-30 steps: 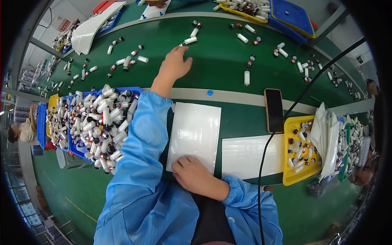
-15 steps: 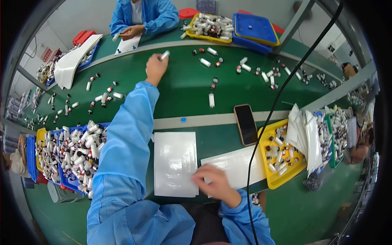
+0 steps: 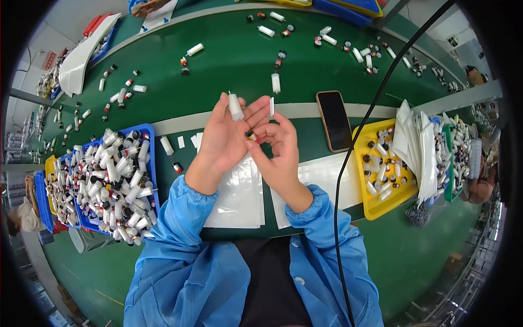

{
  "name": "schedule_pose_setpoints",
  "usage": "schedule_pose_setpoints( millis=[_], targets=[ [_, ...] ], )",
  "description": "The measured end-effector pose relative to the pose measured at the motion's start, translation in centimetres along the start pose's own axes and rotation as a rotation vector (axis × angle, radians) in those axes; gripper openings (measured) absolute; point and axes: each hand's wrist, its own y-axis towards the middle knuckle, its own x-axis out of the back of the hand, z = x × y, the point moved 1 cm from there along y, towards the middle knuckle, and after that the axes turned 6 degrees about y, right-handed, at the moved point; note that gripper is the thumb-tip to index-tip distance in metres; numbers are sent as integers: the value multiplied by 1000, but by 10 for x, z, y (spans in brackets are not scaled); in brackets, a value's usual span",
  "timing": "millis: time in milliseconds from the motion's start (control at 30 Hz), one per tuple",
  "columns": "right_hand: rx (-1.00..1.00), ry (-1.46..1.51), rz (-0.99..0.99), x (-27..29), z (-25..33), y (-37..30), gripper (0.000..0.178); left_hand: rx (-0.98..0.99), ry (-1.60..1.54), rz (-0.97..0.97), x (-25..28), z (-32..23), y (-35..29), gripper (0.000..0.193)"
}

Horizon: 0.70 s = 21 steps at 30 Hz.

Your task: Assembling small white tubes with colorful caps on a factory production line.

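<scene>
My left hand (image 3: 220, 139) is turned palm up above the table's near part, with a small white bottle (image 3: 235, 107) with a thin nozzle held at its fingers. Close beside it, my right hand (image 3: 279, 152) pinches a small dark part with red and yellow on it (image 3: 250, 134) between thumb and fingers. A narrow white piece (image 3: 272, 106), seen nearly edge-on, stands at the right fingertips. Underneath lie clear plastic bags (image 3: 234, 201), partly covered by the hands. A loose white bottle (image 3: 166, 145) and small white cards (image 3: 181, 142) lie left of my left hand.
Blue bins (image 3: 152, 180) heaped with bottles stand at the left, a yellow tray (image 3: 376, 211) of bottles at the right. A phone (image 3: 333, 122) lies beside the tray. Bottles and caps dot the green surface (image 3: 229, 65). A black cable (image 3: 376, 103) hangs across the right side.
My left hand has come back from the far green surface with the bottle. My right hand has risen from the bags to meet it. The view has tipped downward.
</scene>
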Motion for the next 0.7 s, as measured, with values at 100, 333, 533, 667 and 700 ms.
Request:
schedule_pose_setpoints(
  millis=[100,333,533,667,700],
  targets=[
    [-4,44,-38,5,3,7,67,25,-18,113,5,5,2,43],
    [-157,393,-179,16,8,18,64,-86,632,311,8,-1,6,39],
    [-145,361,-169,17,3,15,56,-184,778,210,21,-1,11,35],
    [-150,219,-152,18,0,12,50,-239,866,158,15,-4,10,30],
    [-149,213,-157,18,0,12,49,-248,877,161,15,-3,10,30]
  ],
)
